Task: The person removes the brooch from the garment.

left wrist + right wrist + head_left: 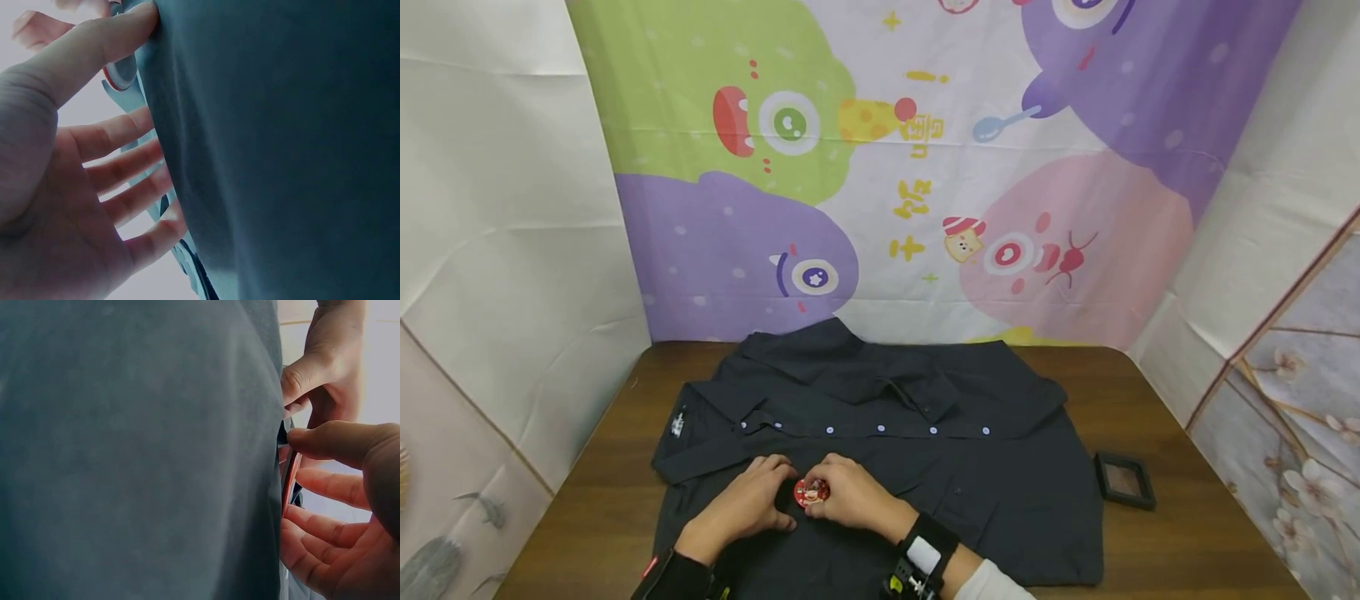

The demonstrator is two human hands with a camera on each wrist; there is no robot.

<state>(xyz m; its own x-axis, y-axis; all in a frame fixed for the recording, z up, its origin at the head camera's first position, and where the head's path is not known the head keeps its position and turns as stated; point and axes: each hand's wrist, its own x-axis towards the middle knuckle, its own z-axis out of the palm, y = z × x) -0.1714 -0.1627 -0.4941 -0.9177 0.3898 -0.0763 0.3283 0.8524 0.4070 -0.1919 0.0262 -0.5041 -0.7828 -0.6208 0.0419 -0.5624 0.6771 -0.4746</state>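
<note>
A dark button-up shirt (1000, 492) lies spread out, with a row of pale buttons across it. On its lower front is a round red pin badge (808, 492) with a printed picture. My right hand (853, 493) pinches the badge by its edge; in the right wrist view the red badge (290, 481) appears edge-on between thumb and fingers. Just left of the badge, my left hand (745, 502) rests its fingertips and thumb on the cloth, fingers spread and slightly bent. From the left wrist, the grey back of the badge (122, 72) shows beyond the thumb, tilted off the fabric.
Under the shirt is a brown wooden table (1195, 550). A small black square frame (1125, 481) lies at the shirt's right edge. Behind the table hangs a cartoon-printed cloth (895, 292), with pale curtains on both sides. A white label (678, 423) shows on the shirt's left.
</note>
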